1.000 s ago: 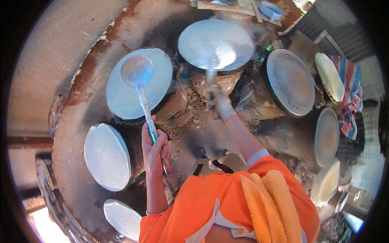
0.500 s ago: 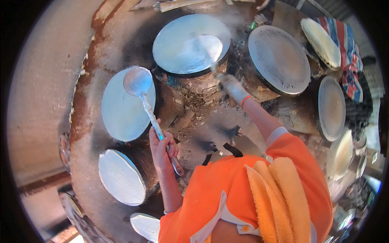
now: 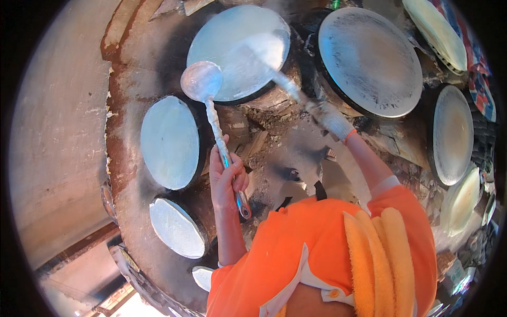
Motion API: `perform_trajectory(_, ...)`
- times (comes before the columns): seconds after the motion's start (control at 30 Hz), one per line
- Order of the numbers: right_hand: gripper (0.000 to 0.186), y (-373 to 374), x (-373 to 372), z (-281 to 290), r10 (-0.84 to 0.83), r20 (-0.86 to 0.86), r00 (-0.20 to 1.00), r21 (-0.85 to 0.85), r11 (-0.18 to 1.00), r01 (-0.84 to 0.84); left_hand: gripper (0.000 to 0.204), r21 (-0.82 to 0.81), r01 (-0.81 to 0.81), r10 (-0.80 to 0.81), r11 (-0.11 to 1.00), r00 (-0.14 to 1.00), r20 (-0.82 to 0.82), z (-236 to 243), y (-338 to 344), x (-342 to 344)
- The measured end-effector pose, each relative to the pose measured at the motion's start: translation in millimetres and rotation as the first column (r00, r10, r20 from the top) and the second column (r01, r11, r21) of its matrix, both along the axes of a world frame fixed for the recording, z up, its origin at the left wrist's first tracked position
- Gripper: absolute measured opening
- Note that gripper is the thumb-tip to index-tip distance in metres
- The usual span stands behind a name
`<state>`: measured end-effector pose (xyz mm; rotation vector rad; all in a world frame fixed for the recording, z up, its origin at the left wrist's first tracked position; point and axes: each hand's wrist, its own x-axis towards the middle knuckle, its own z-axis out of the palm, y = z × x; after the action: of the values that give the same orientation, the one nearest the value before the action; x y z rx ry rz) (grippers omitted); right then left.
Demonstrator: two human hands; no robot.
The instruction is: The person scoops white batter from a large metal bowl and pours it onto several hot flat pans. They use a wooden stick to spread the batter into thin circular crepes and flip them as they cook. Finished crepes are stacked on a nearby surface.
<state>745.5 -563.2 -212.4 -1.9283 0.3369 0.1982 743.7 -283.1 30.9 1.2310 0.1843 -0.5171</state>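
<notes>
In my closed left hand [image 3: 226,179] is the handle of a long metal ladle [image 3: 200,81], coated with pale batter. Its bowl hangs by the near-left edge of a large round griddle [image 3: 211,50] covered in pale batter. My right hand [image 3: 332,121], in a whitish glove, grips a long-handled tool [image 3: 289,86]. The tool's far end is over that griddle, too blurred to make out. On the left, another griddle carries a smooth pale batter round [image 3: 170,142]. Below it, a whiter flatbread [image 3: 177,227] covers a griddle and lifts slightly at its edge.
A bare, dark-speckled griddle [image 3: 369,61] stands at the upper right, with a smaller bare one [image 3: 452,134] beyond it. Stacked flatbreads [image 3: 438,31] lie near a striped cloth [image 3: 480,87]. Another flatbread [image 3: 460,203] is at the right. Brick stove blocks support the griddles.
My view has shifted. The ladle bowl has moved right, from over the left griddle to the edge of the top one. The right-hand tool has swept across the top griddle's batter.
</notes>
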Motion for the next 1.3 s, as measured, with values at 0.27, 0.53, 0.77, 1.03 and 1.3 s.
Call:
perform_trajectory(0.27, 0.044, 22, 122, 120, -0.059, -0.18, 0.982, -0.623, 0.78, -0.067, 0.048, -0.091, 0.114, -0.118, 0.989, 0.992, -0.039, 0, 18, 37)
perform_trajectory(0.53, 0.024, 47, 30, -13, -0.17, 0.238, 0.956, -0.52, 0.81, 0.273, 0.037, -0.225, 0.239, -0.255, 0.945, 0.966, -0.046, -17, 44, 68)
perform_trajectory(0.77, 0.024, 70, 37, 47, -0.225, 0.191, 0.955, -0.464, 0.837, 0.29, 0.03, -0.196, 0.264, -0.271, 0.944, 0.963, -0.01, -11, 44, 75)
perform_trajectory(1.03, 0.034, 31, 47, 21, -0.131, 0.379, 0.916, -0.13, 0.973, 0.193, 0.029, 0.013, 0.316, -0.313, 0.949, 0.944, -0.104, -3, 15, 128)
perform_trajectory(1.3, 0.031, 41, -4, 116, 0.011, -0.17, 0.985, 0.185, 0.982, 0.021, 0.015, 0.234, 0.351, -0.373, 0.907, 0.926, 0.059, -37, -19, 235)
